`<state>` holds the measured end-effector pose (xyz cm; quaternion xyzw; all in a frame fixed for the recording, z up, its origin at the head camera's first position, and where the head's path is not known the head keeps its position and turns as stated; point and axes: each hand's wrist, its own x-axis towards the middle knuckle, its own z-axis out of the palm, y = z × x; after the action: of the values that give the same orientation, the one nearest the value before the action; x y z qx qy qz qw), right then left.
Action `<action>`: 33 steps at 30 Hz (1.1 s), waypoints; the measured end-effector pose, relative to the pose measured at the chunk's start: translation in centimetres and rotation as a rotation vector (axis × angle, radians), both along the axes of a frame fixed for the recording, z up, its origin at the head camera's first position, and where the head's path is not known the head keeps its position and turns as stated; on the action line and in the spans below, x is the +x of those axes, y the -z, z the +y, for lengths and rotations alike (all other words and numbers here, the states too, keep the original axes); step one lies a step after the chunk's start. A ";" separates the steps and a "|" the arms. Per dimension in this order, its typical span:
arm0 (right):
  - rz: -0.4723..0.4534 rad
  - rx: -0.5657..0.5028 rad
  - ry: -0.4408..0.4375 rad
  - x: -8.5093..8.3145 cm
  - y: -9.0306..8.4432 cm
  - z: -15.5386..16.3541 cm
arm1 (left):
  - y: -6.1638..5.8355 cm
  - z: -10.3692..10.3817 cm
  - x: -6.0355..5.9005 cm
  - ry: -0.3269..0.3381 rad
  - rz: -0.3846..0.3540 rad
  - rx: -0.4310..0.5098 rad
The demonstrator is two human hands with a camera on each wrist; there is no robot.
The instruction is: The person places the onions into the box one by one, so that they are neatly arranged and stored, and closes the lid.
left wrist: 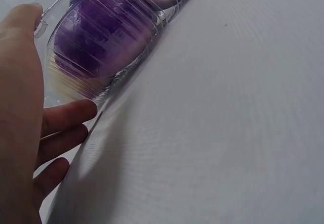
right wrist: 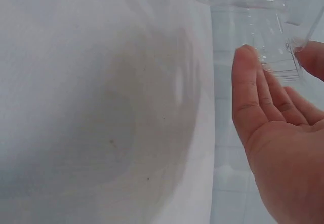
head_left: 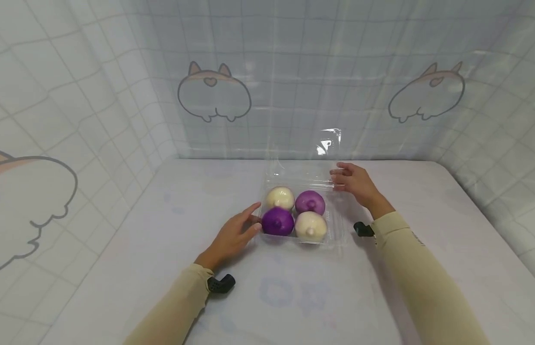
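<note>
A clear plastic clamshell box (head_left: 335,232) stands on the table with its lid (head_left: 299,170) raised at the back. In its base sit a dark purple onion (head_left: 277,221) front left, a cream onion (head_left: 310,226) front right, a second cream onion (head_left: 281,198) back left and a lighter purple onion (head_left: 310,202) back right. My left hand (head_left: 232,235) is at the box's left side, its thumb at the rim and its fingers low along the wall. By the lid's right edge is my right hand (head_left: 355,183), fingers extended, thumb touching the clear plastic in the right wrist view.
White cloth covers the table (head_left: 185,201). Behind it hangs a tiled-pattern curtain (head_left: 302,86) with cartoon animal outlines, and similar sheets flank both sides. A black wrist device (head_left: 222,284) is on the left arm, another (head_left: 363,229) on the right.
</note>
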<state>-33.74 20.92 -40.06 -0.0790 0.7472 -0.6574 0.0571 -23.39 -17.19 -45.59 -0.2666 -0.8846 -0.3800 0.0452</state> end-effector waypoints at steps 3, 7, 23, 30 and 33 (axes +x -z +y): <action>0.013 0.005 0.008 0.2 -0.1 -0.1 | 0.1 -0.1 -0.1 0.010 0.004 -0.007; 0.042 0.031 0.020 0.5 -0.3 0.0 | 0.1 -0.2 -0.2 0.037 0.029 -0.017; 0.070 -0.022 0.043 0.3 -0.2 -0.4 | -0.5 -0.2 0.1 0.021 0.002 -0.076; 0.084 -0.052 0.061 0.7 -0.5 -0.4 | 0.0 0.3 0.3 -0.008 0.063 -0.121; 0.089 -0.047 0.059 1.0 -1.0 -0.4 | -0.1 0.6 0.5 -0.028 0.076 -0.139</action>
<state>-32.70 20.56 -39.11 -0.0871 0.7355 -0.6719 0.0026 -22.94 -16.57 -45.45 -0.2708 -0.9101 -0.3068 0.0655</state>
